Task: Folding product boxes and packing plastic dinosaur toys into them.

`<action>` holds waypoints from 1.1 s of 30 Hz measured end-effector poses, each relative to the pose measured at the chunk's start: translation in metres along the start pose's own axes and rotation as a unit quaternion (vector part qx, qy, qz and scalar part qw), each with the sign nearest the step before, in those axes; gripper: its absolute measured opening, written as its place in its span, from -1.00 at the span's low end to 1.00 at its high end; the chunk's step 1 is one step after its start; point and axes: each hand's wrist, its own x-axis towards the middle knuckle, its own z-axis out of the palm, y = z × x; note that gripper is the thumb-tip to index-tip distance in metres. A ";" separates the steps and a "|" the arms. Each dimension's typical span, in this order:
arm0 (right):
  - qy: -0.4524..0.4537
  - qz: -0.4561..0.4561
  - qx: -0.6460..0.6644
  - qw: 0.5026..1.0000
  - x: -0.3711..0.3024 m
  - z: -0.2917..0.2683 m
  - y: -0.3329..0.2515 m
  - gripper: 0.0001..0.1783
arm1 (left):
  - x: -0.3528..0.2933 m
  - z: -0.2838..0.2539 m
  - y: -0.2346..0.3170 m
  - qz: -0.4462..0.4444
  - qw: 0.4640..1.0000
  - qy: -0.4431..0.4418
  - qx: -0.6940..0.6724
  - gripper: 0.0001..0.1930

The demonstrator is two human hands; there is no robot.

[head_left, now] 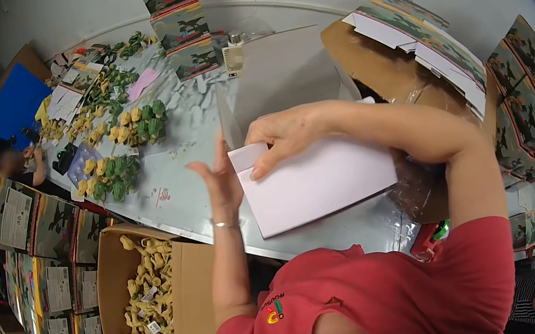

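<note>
A white cardboard piece, perhaps a folded box, is tilted over the table's front edge, close to my chest. Across its upper left corner lies my right hand, thumb pressed on the white face and fingers bent over a narrow flap. My left hand is upright beside the left edge with thumb and fingers apart; whether its fingertips touch the card I cannot tell. Just behind my right hand stands a grey cardboard panel; its lower part is hidden, so I cannot tell if it joins the white piece.
Green and yellow toy figures cover the table's left side. An open carton of yellow figures stands left of me. Printed boxes rise in stacks at left and back. Flattened printed boxes lie right. Another person sits far left.
</note>
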 end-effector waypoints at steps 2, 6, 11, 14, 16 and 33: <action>0.025 0.006 -0.004 1.000 0.013 0.013 0.027 -0.68 | -0.011 0.033 0.027 0.052 0.996 -0.066 0.020 0.00; -0.015 -0.122 -0.158 0.980 0.056 0.057 0.079 -0.69 | 0.007 0.032 0.045 0.019 0.947 0.030 0.320 -0.21; 0.067 -0.131 -0.099 0.984 0.073 0.050 0.123 -0.66 | 0.012 -0.042 0.017 0.087 0.800 0.129 0.580 -0.28; 0.154 0.018 -0.271 0.950 0.067 0.039 0.153 -0.66 | 0.004 -0.067 0.013 0.039 0.841 0.164 0.514 -0.35; 0.295 0.064 -0.282 0.911 0.072 0.047 0.191 -0.65 | 0.005 -0.070 0.004 0.060 0.830 0.150 0.535 -0.37; 0.257 0.172 -0.132 0.942 0.030 0.195 0.211 -0.58 | -0.001 -0.033 -0.044 0.148 0.698 0.150 0.684 -0.53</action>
